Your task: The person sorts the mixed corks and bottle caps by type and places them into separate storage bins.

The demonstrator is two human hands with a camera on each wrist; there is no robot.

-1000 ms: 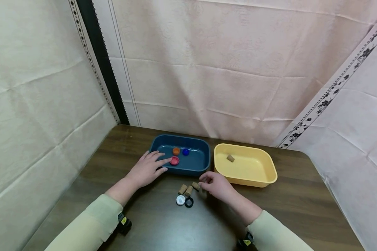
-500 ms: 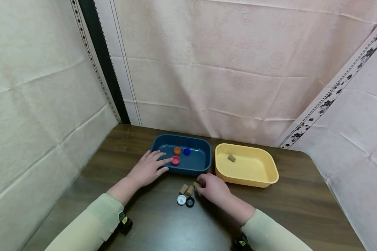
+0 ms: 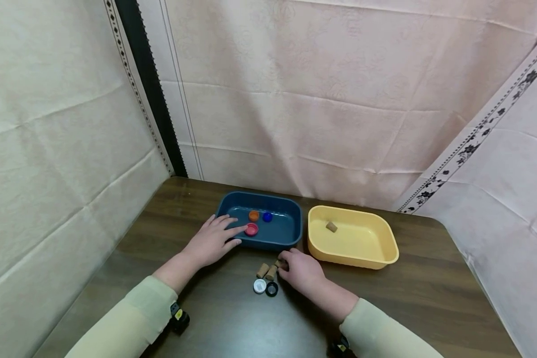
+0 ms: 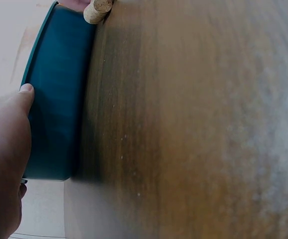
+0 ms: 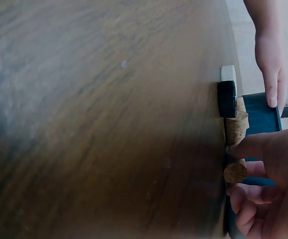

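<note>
Curled close about a cork (image 5: 235, 173) on the table (image 3: 223, 318) with the right hand (image 3: 302, 271); cannot tell whether pinched. Crowded by two other corks (image 3: 262, 270), a white cap (image 3: 259, 286) and a black cap (image 3: 271, 289). Spread wide over the blue tray (image 3: 283, 224) with the left hand (image 3: 210, 241), near a red cap (image 3: 252, 229). Marked in yellow on the wrist device (image 3: 179, 318), too small to read.

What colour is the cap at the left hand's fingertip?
Pinkish red; the cap shows best in the head view.

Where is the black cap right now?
In the head view, the black cap lies on the table, just right of the white cap and on the near side of a cork.
</note>
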